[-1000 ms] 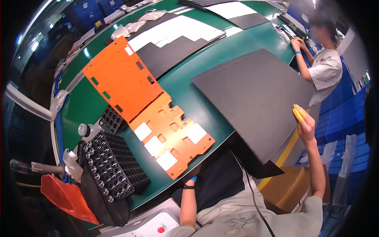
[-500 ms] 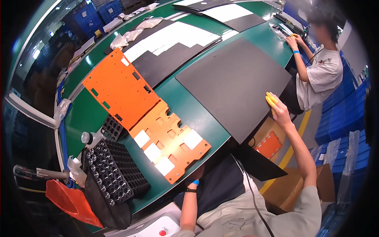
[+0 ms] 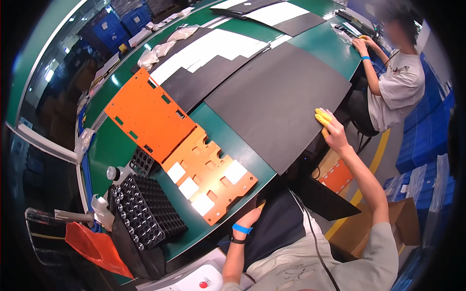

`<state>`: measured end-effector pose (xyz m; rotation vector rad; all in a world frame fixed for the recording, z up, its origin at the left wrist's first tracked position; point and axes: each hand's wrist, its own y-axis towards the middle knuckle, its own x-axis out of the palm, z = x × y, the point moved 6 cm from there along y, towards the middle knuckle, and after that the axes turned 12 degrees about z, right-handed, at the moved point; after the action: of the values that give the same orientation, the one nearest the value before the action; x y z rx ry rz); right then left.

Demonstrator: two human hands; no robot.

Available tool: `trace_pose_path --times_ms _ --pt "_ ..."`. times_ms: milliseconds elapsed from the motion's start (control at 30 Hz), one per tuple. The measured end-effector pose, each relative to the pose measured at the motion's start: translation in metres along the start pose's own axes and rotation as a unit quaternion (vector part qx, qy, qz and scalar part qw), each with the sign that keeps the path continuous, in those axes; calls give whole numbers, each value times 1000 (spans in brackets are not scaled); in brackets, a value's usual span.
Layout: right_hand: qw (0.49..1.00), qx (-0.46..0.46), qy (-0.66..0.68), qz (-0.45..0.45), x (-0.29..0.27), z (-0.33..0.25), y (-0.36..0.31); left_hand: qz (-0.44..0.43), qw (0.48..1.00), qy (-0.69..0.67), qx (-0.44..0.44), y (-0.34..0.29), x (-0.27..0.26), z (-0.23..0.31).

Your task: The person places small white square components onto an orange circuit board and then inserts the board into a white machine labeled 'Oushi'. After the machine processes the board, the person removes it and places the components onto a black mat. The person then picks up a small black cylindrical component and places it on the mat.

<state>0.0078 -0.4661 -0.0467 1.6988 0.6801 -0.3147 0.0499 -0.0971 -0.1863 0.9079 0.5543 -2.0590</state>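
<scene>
A large dark grey sheet (image 3: pixel 279 99) lies on the green table (image 3: pixel 111 145). My right hand (image 3: pixel 330 131), with yellow finger covers, grips the sheet's right edge where it overhangs the table. My left hand (image 3: pixel 252 216), with a blue wristband, rests at the table's near edge, touching the corner of an orange cut-out plate (image 3: pixel 208 177) that carries three white squares. A bigger orange panel (image 3: pixel 148 114) lies beyond it.
A black tray of small round parts (image 3: pixel 145 213) sits at the lower left, beside an orange bag (image 3: pixel 94 247). White and dark sheets (image 3: pixel 213 48) cover the far table. Another person in a white shirt (image 3: pixel 400 85) works at the right. A cardboard box (image 3: pixel 359 228) stands below.
My right hand has slid the dark grey sheet up and to the left, further onto the table. My left hand stayed at the table's near edge.
</scene>
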Motion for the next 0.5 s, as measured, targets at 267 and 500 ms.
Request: trace_pose_path --times_ms 267,500 --pt "999 -31 10 -11 -6 -6 -8 24 978 -202 -45 -27 -22 61" --pt "994 -41 32 -94 -4 -21 17 -102 904 -415 29 -61 -56 124"
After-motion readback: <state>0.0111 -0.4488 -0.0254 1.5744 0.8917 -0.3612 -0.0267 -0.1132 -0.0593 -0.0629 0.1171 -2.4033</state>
